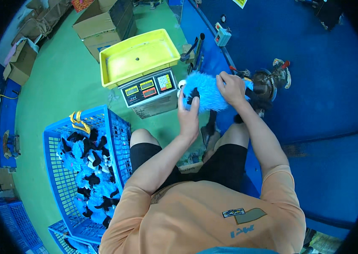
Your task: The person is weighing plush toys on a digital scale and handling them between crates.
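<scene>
Blue wall of the machine [314, 106] fills your right side, its metal nozzle [267, 84] just past the fluffy blue toy [206, 95]. That toy lies between your hands, long axis pointing at the nozzle. Your right hand [231, 88], nearer the nozzle, grips its far end; your left hand [188, 114] clasps the near end.

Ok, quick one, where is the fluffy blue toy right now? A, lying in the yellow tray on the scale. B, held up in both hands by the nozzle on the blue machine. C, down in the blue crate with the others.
B: the left hand and right hand both grip the fluffy blue toy beside the machine's nozzle; the yellow tray holds no toy.
</scene>
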Available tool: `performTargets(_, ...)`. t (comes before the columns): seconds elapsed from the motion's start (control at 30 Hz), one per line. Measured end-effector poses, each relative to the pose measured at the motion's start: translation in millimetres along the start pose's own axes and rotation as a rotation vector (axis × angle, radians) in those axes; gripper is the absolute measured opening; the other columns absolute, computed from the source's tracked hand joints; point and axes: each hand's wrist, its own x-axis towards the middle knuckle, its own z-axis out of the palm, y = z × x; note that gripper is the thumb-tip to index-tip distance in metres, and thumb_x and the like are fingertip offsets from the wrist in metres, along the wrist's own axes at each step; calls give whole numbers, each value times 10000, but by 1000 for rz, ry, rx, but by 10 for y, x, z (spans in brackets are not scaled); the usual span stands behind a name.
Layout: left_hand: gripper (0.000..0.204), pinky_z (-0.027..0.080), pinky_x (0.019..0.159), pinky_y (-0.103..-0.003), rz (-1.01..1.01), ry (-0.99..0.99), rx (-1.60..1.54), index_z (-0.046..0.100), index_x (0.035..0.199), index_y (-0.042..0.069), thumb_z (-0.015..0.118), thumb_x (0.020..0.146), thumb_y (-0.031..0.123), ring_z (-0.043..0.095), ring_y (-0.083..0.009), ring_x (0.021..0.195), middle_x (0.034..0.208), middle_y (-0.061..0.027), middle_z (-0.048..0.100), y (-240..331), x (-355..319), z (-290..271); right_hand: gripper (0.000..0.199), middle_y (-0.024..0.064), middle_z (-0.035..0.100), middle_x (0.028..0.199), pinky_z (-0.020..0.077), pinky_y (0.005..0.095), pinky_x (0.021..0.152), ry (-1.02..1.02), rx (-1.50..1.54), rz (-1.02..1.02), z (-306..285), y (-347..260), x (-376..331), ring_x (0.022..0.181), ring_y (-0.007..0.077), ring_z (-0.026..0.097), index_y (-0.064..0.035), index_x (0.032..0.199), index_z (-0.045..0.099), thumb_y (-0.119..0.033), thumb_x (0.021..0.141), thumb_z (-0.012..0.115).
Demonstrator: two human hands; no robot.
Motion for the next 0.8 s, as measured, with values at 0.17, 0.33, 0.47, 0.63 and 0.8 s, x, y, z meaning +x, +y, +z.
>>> performTargets(0.17,597,459,961,-300,-45,-14,-81,383,1532,60,602,983,146,560,-183,1108,1335,-130,560,200,66,-251,257,119,619,585,401,486,483,4,-46,80,133,-335,31,500,368,567,-101,719,561,-275,888,644)
performTargets(0.33,547,470,949,-294,-23,-56,124,453,1493,50,615,979,147,578,-185,1068,1302,-125,587,291,102,-18,246,131,633,606,411,486,490,-62,-81,98,103,17,-42,525,390,577,-96,738,576,-273,898,635)
performTargets(0.47,500,473,949,-282,35,-96,163,505,1459,44,616,979,131,587,-180,1041,1264,-127,613,294,144,-33,241,142,631,608,422,488,500,9,-142,76,50,9,-36,534,402,579,-91,745,582,-273,893,642)
performTargets(0.63,574,507,863,-252,-106,106,-122,426,1500,19,629,981,156,604,-157,1002,1216,-137,626,208,-110,-559,247,129,635,602,418,471,486,-39,-38,-136,151,-635,113,518,384,583,-92,732,580,-274,883,654)
performTargets(0.8,546,501,708,-224,-140,66,-60,444,1488,55,624,992,193,561,-99,808,1136,-70,615,-26,-188,-9,219,117,644,601,409,459,462,-100,-90,-50,-40,57,21,492,356,580,-114,716,590,-250,872,661)
